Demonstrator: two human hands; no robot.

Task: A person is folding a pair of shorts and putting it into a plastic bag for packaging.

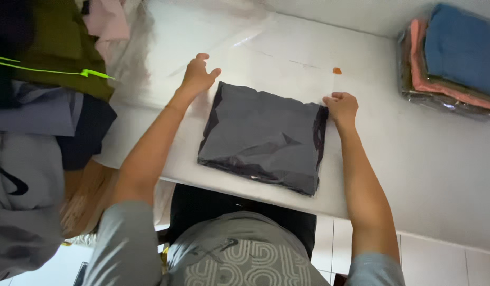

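Currently mid-bagging: folded dark grey garment sits inside a clear plastic bag flat on the white table, near edge of the garment close to the table's near edge. Bag mouth extends past the garment toward the far side; the film there is loose and wrinkled. Left hand is at the garment's far-left corner, fingers spread and pressing down on the film, not closed on anything. Right hand is at the far-right corner, fingers curled tight, looks like it's pinching the bag edge, though the actual contact is hidden under the knuckles. So the garment lies between the two hands and slightly nearer the person, both hands touching its far corners. My read: the step in hand is smoothing and squaring the bag before closing the flap. Next move likely needs the excess film on the far side pulled taut and folded over without shifting the garment. Small orange speck on the table just beyond the right hand. Bagged stack of folded clothes far right, unbagged clothing pile on the left, well apart from the work.
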